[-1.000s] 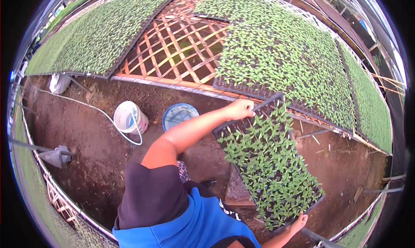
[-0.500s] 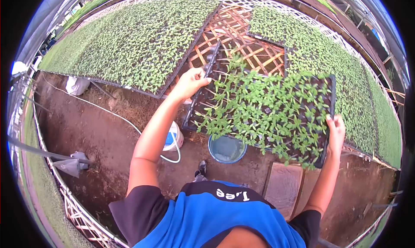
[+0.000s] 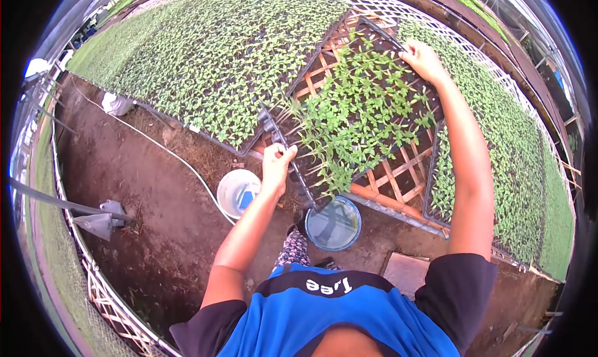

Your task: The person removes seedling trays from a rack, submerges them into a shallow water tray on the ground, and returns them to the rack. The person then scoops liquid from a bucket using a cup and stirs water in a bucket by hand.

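A black seedling tray [image 3: 301, 180] full of leafy green seedlings [image 3: 367, 98] is held between my two hands over the wooden lattice. My left hand [image 3: 277, 165] is closed on its near-left rim, the thumb lying over the top edge. At the opposite, far-right rim, my right hand [image 3: 425, 60] grips with the fingers bent round the edge. The tray sits turned at an angle, and its stems lean over near the left rim. A blue-rimmed basin of water [image 3: 334, 223] stands on the ground below the tray's near corner.
Wide beds of smaller seedlings [image 3: 205, 52] lie left, with more seedling trays [image 3: 498, 145] on the right. Lattice slats [image 3: 398, 177] show between them. A white bucket [image 3: 233, 192], a hose [image 3: 180, 161] and a flat slab [image 3: 405, 273] are on the soil.
The tray has swung round and away from me over the lattice. My right hand has moved up to the far side, while my left hand has come down nearer my body.
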Available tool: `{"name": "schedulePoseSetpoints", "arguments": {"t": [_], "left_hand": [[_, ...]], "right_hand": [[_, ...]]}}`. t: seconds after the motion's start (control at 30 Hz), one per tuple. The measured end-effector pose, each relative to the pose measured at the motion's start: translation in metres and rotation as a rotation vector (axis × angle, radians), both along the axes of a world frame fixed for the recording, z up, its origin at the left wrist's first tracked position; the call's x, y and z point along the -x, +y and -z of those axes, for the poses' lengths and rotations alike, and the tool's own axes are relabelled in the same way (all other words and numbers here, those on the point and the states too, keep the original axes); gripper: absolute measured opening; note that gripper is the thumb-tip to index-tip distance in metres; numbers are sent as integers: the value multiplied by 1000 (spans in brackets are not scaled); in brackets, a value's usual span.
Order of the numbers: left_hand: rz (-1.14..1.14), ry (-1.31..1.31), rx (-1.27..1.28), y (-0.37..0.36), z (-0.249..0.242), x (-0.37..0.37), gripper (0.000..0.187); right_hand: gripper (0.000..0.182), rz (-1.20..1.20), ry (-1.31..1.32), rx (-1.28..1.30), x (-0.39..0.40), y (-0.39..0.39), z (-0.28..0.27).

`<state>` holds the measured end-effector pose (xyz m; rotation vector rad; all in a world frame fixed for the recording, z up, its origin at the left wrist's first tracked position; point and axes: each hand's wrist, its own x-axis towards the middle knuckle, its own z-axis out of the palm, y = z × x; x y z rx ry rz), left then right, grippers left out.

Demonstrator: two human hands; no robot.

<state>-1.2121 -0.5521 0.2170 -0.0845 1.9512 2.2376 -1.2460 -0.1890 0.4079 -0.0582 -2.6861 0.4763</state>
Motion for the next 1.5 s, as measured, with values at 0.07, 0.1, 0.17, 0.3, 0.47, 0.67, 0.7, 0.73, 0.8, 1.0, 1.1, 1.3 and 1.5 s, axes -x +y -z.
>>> {"name": "schedulePoseSetpoints", "arguments": {"t": [0.07, 0.1, 0.17, 0.3, 0.47, 0.67, 0.7, 0.73, 0.8, 1.0, 1.1, 1.3, 1.5], "left_hand": [[-22, -37, -83, 9, 21, 6, 25], [-28, -92, -122, 16, 21, 8, 25], [-10, -189, -174, 27, 36, 2, 25], [75, -379, -252, 39, 49, 1, 21], [172, -548, -149, 28, 83, 12, 15], [483, -628, 62, -12, 118, 19, 32], [603, -563, 186, -13, 106, 26, 37], [600, -592, 187, -15, 111, 25, 36], [597, -550, 145, -12, 102, 29, 34], [644, -522, 227, -14, 113, 30, 33], [559, -618, 130, -6, 116, 26, 31], [540, -578, -63, -11, 95, 21, 27], [-70, -447, -99, -116, 97, 28, 17]], "right_hand": [[24, -54, -28, -47, 45, 2, 3], [24, -78, -17, -60, 73, 8, 6], [23, -90, -101, -131, 110, 9, 5], [23, 64, -242, -172, 192, 32, 36], [23, 205, -353, -168, 265, 56, 118], [24, 451, -313, -168, 306, 73, 210], [27, 482, -346, -149, 311, 76, 221], [31, 513, -374, -134, 317, 80, 229], [45, 521, -531, -82, 320, 85, 229], [39, 535, -249, -16, 265, 80, 207], [35, 347, -103, 8, 206, 78, 196], [33, 74, -48, 92, 50, 18, 173], [33, 174, -169, 291, -115, -17, 184]]}}
